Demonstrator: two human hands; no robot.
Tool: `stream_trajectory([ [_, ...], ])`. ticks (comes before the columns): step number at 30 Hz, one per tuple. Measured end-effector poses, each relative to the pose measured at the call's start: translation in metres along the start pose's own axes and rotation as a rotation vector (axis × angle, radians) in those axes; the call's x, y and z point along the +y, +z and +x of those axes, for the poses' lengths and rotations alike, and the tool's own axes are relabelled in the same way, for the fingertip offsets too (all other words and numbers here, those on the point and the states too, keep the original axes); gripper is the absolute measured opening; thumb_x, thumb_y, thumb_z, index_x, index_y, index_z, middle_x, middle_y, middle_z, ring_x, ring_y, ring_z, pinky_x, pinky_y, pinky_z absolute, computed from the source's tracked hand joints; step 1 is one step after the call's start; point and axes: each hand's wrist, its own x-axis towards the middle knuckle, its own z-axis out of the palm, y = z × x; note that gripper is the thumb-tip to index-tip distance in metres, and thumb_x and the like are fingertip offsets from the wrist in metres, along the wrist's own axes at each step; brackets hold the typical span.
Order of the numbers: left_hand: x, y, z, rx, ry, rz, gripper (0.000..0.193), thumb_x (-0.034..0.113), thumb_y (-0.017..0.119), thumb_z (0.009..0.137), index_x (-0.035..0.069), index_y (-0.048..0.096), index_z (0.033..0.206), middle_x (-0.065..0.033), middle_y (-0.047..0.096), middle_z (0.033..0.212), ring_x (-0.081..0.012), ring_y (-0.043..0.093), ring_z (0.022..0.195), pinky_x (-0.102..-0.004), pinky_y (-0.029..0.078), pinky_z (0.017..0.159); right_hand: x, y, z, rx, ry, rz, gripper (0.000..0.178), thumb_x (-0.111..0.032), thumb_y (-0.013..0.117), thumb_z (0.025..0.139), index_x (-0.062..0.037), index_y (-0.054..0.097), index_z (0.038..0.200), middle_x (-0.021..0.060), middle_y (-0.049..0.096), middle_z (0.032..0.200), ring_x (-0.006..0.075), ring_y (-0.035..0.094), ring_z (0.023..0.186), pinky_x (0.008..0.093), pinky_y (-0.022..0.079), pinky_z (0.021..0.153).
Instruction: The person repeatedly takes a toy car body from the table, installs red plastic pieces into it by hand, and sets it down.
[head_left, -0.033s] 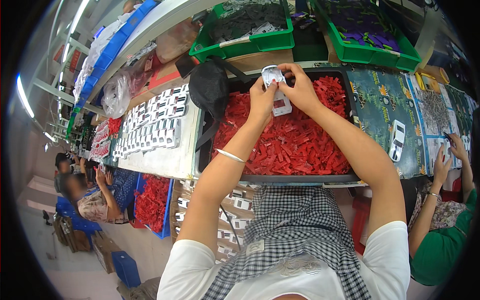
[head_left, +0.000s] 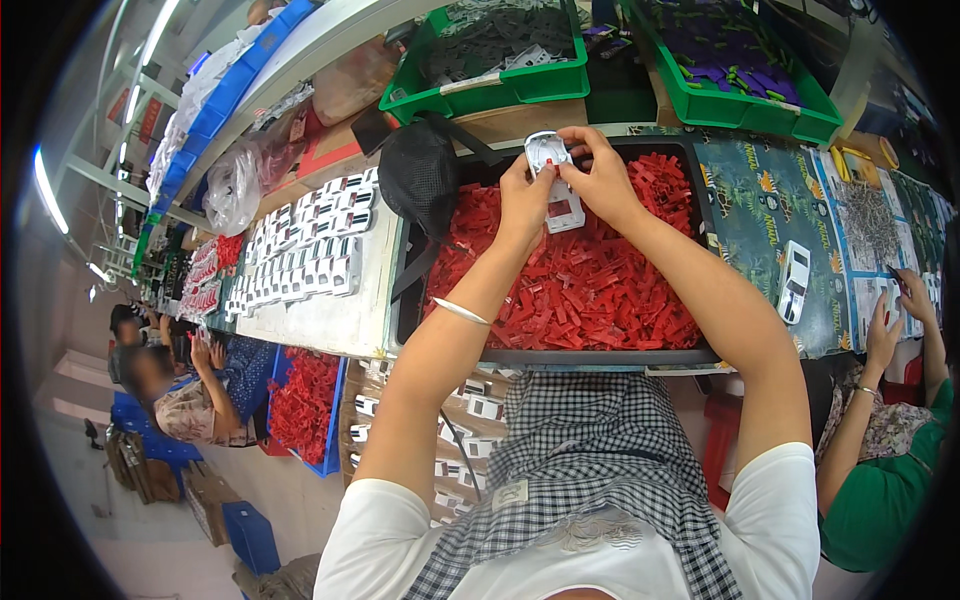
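Observation:
Both my hands hold a white toy car body shell (head_left: 567,216) over a black tray (head_left: 600,357) heaped with small red plastic parts (head_left: 590,290). My left hand (head_left: 522,203) grips the shell's left side, thumb pressed on its middle. On the other side, my right hand (head_left: 606,182) has its fingers bent around the upper part, with thumb and fingertips against it. A small red spot shows at the thumb tips; whether it is a nail or a red part I cannot tell. The fingers cover much of the shell's middle.
Rows of white car shells (head_left: 300,262) lie left of a black mesh bag (head_left: 417,180). Green bins (head_left: 490,92) stand behind. Another white toy car (head_left: 794,282) rests on the patterned mat (head_left: 745,215) at right. A co-worker's hands (head_left: 885,335) work at far right.

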Motion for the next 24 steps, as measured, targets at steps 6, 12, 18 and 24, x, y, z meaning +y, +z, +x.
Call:
stream_trajectory([
  [6, 0.000, 0.004, -0.004, -0.044, 0.046, 0.016, 0.017, 0.002, 0.053, 0.089, -0.005, 0.058, 0.105, -0.0069, 0.062, 0.090, -0.0103, 0.057, 0.077, -0.0257, 0.048, 0.068, 0.009, -0.001, 0.002, -0.040, 0.128, 0.168, 0.042, -0.005, 0.064, 0.079, 0.0003, 0.053, 0.119, 0.0097, 0.059, 0.103, 0.0136, 0.055, 0.084, 0.0253, 0.050, 0.058],
  [12, -0.003, 0.000, 0.000, -0.081, 0.005, 0.002, 0.018, 0.003, 0.053, 0.090, -0.004, 0.057, 0.106, -0.0062, 0.062, 0.090, -0.0099, 0.057, 0.076, -0.0257, 0.048, 0.067, 0.013, -0.003, 0.006, -0.068, 0.191, 0.286, 0.041, -0.008, 0.070, 0.074, 0.0037, 0.057, 0.111, 0.0098, 0.064, 0.093, 0.0133, 0.061, 0.076, 0.0271, 0.052, 0.062],
  [18, -0.001, 0.000, 0.000, -0.094, 0.004, 0.048, 0.017, 0.001, 0.053, 0.089, -0.004, 0.057, 0.104, -0.0062, 0.062, 0.088, -0.0100, 0.057, 0.075, -0.0256, 0.048, 0.065, 0.017, -0.004, 0.008, -0.061, 0.201, 0.240, 0.041, -0.008, 0.072, 0.071, 0.0042, 0.058, 0.108, 0.0091, 0.064, 0.091, 0.0135, 0.061, 0.075, 0.0267, 0.052, 0.066],
  [24, -0.003, -0.002, -0.001, -0.096, 0.015, 0.080, 0.014, 0.002, 0.054, 0.087, -0.005, 0.057, 0.100, -0.0065, 0.062, 0.083, -0.0097, 0.057, 0.071, -0.0256, 0.048, 0.062, 0.016, -0.005, 0.008, -0.098, 0.226, 0.230, 0.041, -0.008, 0.072, 0.071, 0.0063, 0.057, 0.106, 0.0102, 0.064, 0.091, 0.0135, 0.060, 0.076, 0.0269, 0.051, 0.068],
])
